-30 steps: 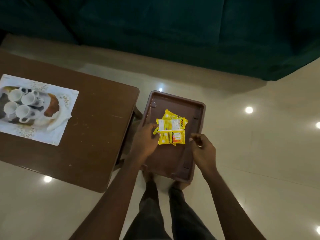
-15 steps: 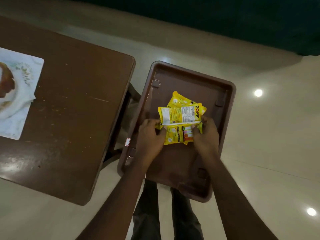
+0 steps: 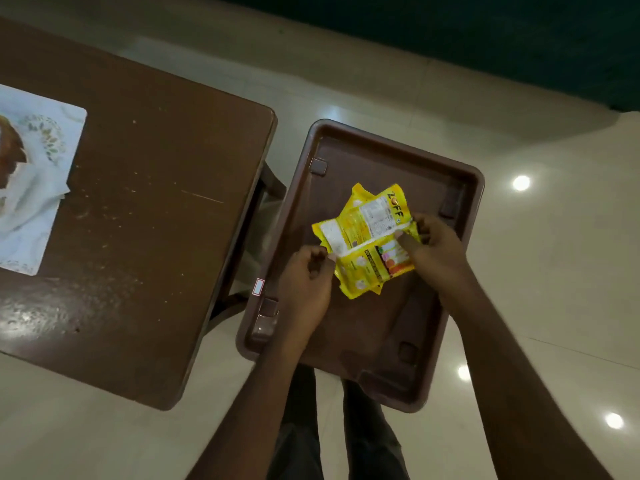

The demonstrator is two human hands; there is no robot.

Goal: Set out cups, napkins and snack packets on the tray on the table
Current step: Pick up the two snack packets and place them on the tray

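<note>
A stack of yellow snack packets (image 3: 367, 237) lies on a brown plastic tray-shaped surface (image 3: 346, 157) to the right of the wooden table (image 3: 145, 216). My left hand (image 3: 306, 282) pinches the stack's left edge. My right hand (image 3: 433, 244) grips its right edge, thumb on top. A white printed tray (image 3: 45, 188) with a white napkin (image 3: 38, 188) on it sits at the table's left edge, mostly cut off. No cups are in view.
Glossy cream floor tiles surround the table, with light reflections on the right. A dark green sofa (image 3: 485, 36) runs along the top. My legs stand below the brown surface.
The view tilted down and right, so the cups on the white tray left the frame. My right hand came onto the packets, and both hands turned the stack slightly.
</note>
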